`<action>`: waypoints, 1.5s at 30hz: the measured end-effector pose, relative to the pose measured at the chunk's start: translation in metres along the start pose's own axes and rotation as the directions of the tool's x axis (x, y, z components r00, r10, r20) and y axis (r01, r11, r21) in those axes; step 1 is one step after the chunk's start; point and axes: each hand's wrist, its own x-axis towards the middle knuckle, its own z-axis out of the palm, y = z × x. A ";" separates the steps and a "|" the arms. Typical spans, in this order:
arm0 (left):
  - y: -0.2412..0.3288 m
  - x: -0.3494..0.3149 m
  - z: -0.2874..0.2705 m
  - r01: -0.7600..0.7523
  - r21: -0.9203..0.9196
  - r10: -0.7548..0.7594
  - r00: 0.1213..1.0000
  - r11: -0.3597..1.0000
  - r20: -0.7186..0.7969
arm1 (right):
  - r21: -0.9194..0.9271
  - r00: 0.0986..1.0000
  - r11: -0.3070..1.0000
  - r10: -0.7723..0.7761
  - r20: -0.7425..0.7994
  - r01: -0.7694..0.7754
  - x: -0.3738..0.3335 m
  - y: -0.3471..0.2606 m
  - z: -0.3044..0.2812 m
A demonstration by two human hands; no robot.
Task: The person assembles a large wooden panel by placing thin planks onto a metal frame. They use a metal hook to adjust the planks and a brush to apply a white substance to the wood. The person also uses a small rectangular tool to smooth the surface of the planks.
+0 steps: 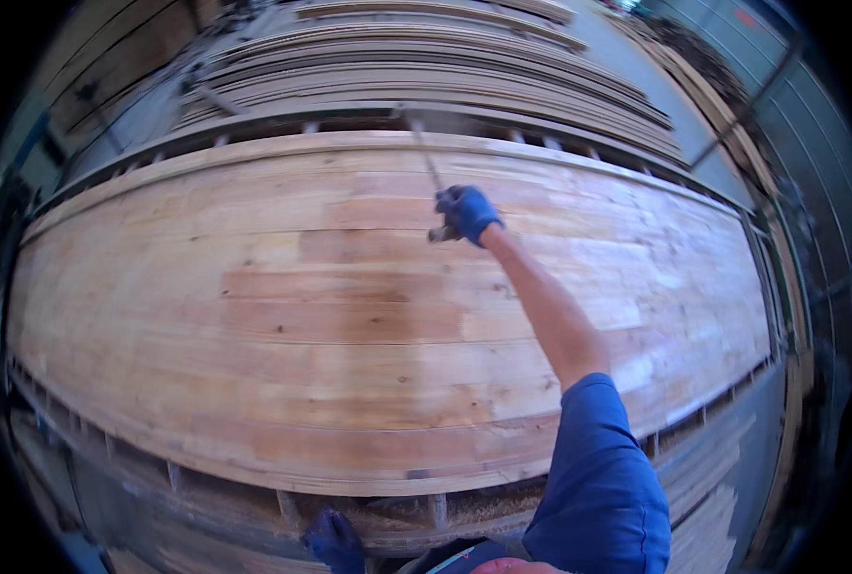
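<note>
Right hand (466, 215): in a blue glove, fingers curled tight round a thin tool (429, 161), held over the far half of the panel (206, 364), a little right of its middle

Tool: a slim rod running from the fist toward the panel's far edge, with a short rounded end poking out on the near left side of the fist; too blurred to tell its exact kind, or whether it touches the wood

Right arm: bare forearm (552, 311) stretched out over the panel from the lower right, with a blue sleeve (603, 478) above the elbow

Left hand (335, 543): in a dark blue glove at the lower edge, near the close side of the frame (174, 475); cannot tell whether its fingers are spread or pinching something

Panel: broad, pale wood made of many planks side by side, some redder, dotted with knots, lying flat on the frame between the person and the far boards (426, 81); bluish shine on its right part

Dark patch (376, 320): a brownish band running from far to near across the planks, left of the right hand

Sawdust (502, 502): scattered below the panel's near edge

Far boards: long, stacked flat beyond the frame

Right side: a ribbed wall (828, 172)
</note>
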 end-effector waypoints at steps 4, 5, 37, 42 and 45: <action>-0.013 0.003 -0.005 -0.167 -0.331 0.215 0.970 0.929 0.114 | -0.079 0.999 0.997 -0.006 -0.040 0.002 -0.068 0.013 0.018; -0.023 0.004 -0.008 -0.195 -0.400 0.267 0.955 0.896 0.132 | 0.097 0.996 0.993 0.077 -0.041 -0.073 -0.084 0.018 0.015; -0.234 0.352 -0.013 -0.114 0.065 0.113 0.994 0.991 0.010 | -0.834 0.900 0.540 -0.412 -0.145 0.113 0.146 -0.098 0.154; -0.233 0.357 -0.011 -0.130 0.045 0.130 0.991 0.990 0.006 | -0.880 0.930 0.468 -0.353 -0.103 0.080 0.239 -0.112 0.183; -0.236 0.355 -0.010 -0.116 0.049 0.115 0.993 0.992 0.019 | -0.900 0.966 0.427 -0.255 -0.033 0.082 0.260 -0.127 0.203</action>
